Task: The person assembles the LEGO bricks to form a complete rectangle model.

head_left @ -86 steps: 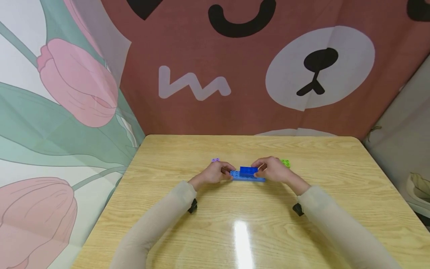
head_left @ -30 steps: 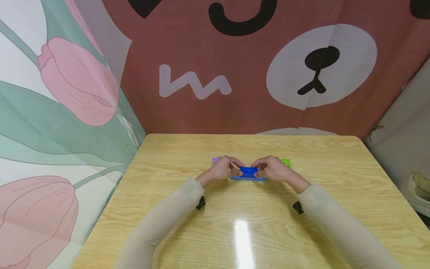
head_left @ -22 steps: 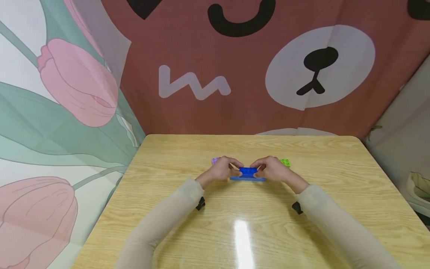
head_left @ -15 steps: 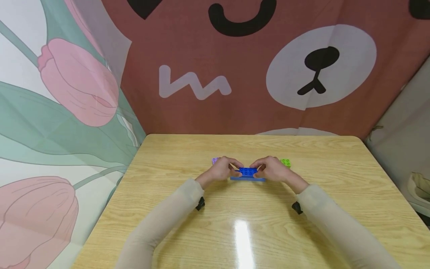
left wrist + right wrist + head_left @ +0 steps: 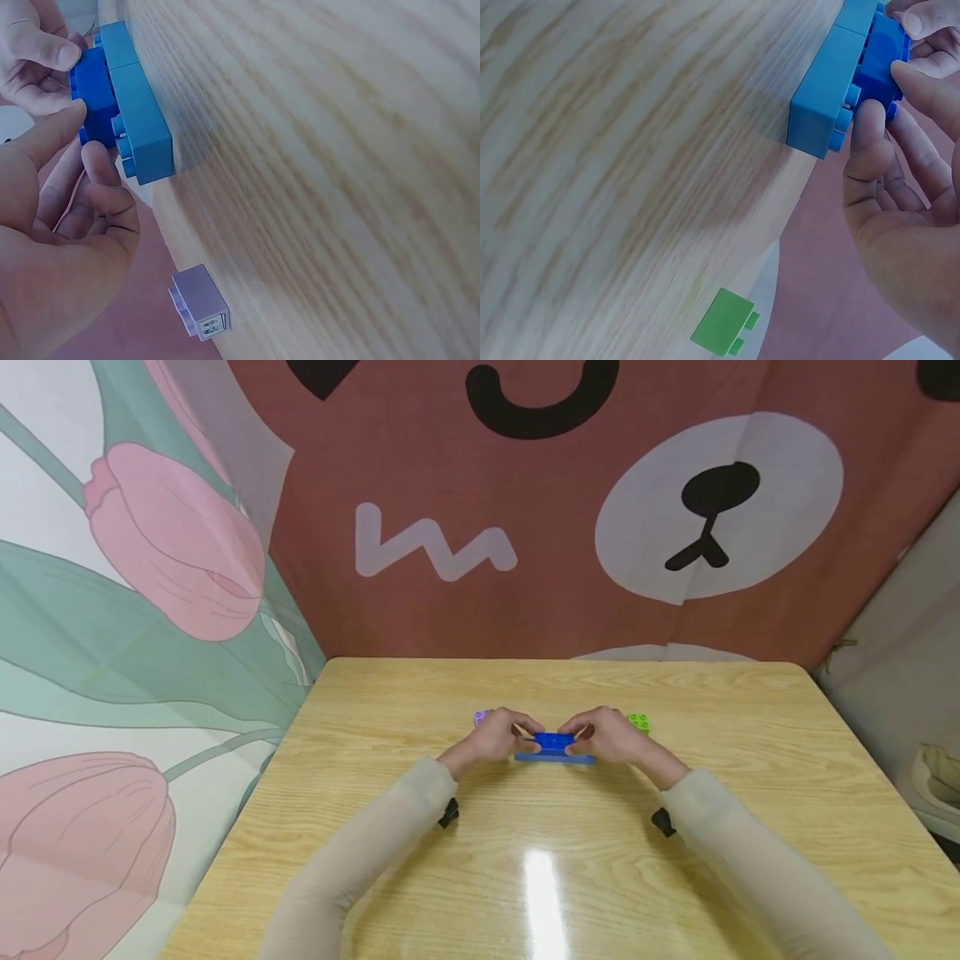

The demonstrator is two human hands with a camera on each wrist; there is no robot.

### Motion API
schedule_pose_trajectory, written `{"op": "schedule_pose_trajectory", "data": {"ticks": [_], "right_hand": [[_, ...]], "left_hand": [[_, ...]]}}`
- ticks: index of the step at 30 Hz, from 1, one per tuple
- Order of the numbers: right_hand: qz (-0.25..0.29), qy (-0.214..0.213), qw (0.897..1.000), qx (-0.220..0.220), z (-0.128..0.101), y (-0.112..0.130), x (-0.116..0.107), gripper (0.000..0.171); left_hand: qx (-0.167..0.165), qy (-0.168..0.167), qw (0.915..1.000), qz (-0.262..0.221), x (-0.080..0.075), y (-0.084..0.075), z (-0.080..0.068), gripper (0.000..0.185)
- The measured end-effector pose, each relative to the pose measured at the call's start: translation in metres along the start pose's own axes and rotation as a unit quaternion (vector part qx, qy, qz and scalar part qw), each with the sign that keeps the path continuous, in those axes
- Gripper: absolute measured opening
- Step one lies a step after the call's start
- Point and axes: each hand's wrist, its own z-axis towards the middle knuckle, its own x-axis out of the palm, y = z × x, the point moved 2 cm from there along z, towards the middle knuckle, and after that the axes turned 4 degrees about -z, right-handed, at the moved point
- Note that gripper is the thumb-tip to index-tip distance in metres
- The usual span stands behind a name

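Observation:
Two light blue toy building bricks [image 5: 554,759] lie end to end on the wooden table, their seam visible in the left wrist view. Across that seam sits a dark blue brick [image 5: 554,742], studs up, with light blue studs [image 5: 838,140] showing beyond its end. My left hand [image 5: 495,735] pinches the dark blue brick's left end between thumb and fingers. At the opposite end, my right hand [image 5: 609,737] pinches the same brick. The wrist views show thumbs and fingertips right against its sides, close above the light blue bricks.
Behind my left hand stands a light purple brick [image 5: 201,300], partly hidden in the head view. A green brick [image 5: 724,322] stands behind my right hand. Beyond the table's far edge hangs a printed brown bear cloth [image 5: 450,618].
My left hand has moved right, from the left end of the light blue bricks to the dark blue brick. The right hand keeps its place. During the last second hardly anything moves.

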Motion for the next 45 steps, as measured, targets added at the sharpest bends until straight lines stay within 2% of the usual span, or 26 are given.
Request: {"op": "schedule_pose_trajectory", "data": {"ticks": [27,35,45], "right_hand": [[0.024,0.000,0.999,0.028,-0.0016,-0.0057,0.0065,0.030],[0.027,-0.004,0.999,0.021,-0.0021,-0.0030,0.0057,0.028],[0.017,-0.004,1.000,0.014,-0.0013,-0.0029,0.0025,0.030]], "left_hand": [[-0.029,-0.012,0.9995,-0.009,0.0045,0.0007,-0.0007,0.022],[-0.035,-0.019,0.9990,-0.020,0.0037,-0.0006,-0.0015,0.021],[-0.019,-0.013,0.9996,-0.018,0.0006,-0.0038,-0.0015,0.022]]}}
